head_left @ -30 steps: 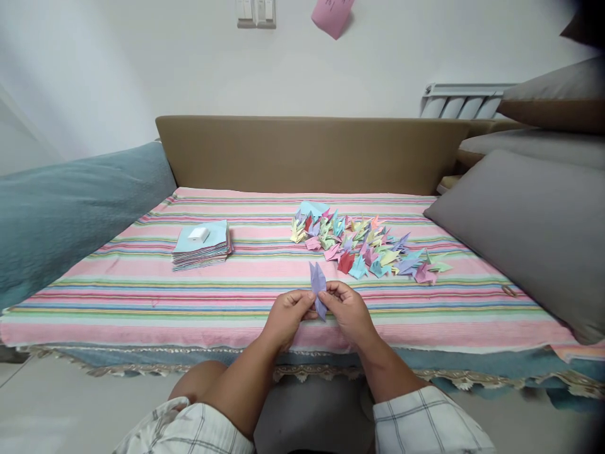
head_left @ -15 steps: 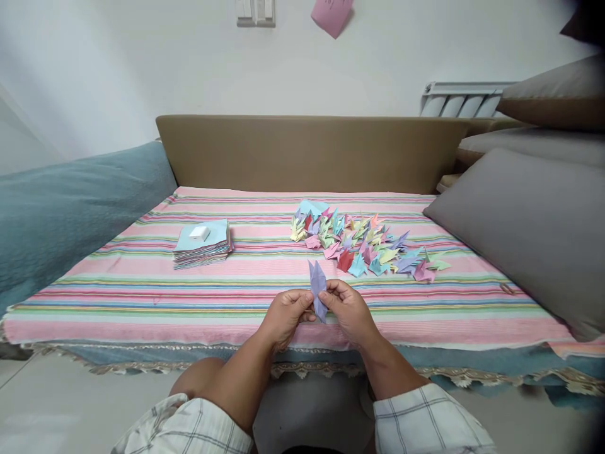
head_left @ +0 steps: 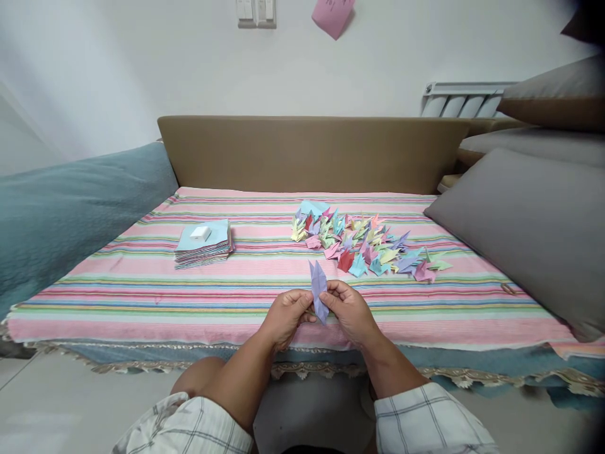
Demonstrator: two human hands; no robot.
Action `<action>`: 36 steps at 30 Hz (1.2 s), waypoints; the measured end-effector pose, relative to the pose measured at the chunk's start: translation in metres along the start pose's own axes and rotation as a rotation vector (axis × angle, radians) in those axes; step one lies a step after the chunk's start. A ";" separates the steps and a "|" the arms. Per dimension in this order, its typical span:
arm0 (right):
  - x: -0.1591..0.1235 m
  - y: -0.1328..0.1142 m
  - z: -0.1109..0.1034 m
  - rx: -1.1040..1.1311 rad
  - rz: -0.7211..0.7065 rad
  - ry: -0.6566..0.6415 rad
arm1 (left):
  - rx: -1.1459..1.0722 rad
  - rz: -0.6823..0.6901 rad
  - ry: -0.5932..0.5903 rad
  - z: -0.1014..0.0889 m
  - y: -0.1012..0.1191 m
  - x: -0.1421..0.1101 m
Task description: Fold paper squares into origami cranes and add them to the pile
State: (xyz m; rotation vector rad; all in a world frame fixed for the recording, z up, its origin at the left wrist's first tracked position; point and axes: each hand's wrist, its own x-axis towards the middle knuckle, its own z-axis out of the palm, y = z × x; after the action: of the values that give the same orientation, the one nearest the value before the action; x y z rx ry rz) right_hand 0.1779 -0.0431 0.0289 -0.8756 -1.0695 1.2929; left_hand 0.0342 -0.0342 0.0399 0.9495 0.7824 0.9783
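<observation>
Between my two hands is a folded purple origami paper [head_left: 319, 287], narrow, with two points at its upper end. My left hand [head_left: 289, 312] pinches its left side between thumb and fingers. On the opposite side, my right hand [head_left: 348, 309] grips it the same way, thumb on the near face. Just beyond the hands lies a spread of folded paper cranes [head_left: 368, 246] in pink, blue, yellow, green, purple and red. To the left sits a stack of square paper sheets [head_left: 208, 252], light blue on top, with a small white block [head_left: 200, 233] resting on it.
A striped cloth [head_left: 142, 284] covers the sofa seat. A large grey cushion [head_left: 524, 221] leans at the right, and a blue-covered armrest [head_left: 85, 202] stands at the left. The brown backrest [head_left: 307, 151] runs along the back. A small brown object [head_left: 508, 289] lies near the cushion.
</observation>
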 end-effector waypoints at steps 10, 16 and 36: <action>0.000 0.001 0.002 0.050 0.003 0.005 | -0.029 0.052 0.052 0.004 -0.004 0.000; -0.002 0.003 0.004 0.122 0.024 -0.013 | -0.035 0.064 0.058 0.005 -0.005 0.000; -0.002 0.004 0.003 0.132 0.038 -0.006 | 0.053 0.119 0.053 0.002 -0.006 0.001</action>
State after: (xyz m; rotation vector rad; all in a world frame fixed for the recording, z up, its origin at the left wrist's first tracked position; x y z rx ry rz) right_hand 0.1738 -0.0449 0.0264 -0.7958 -0.9647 1.3823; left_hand 0.0384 -0.0359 0.0354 1.0287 0.8068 1.0944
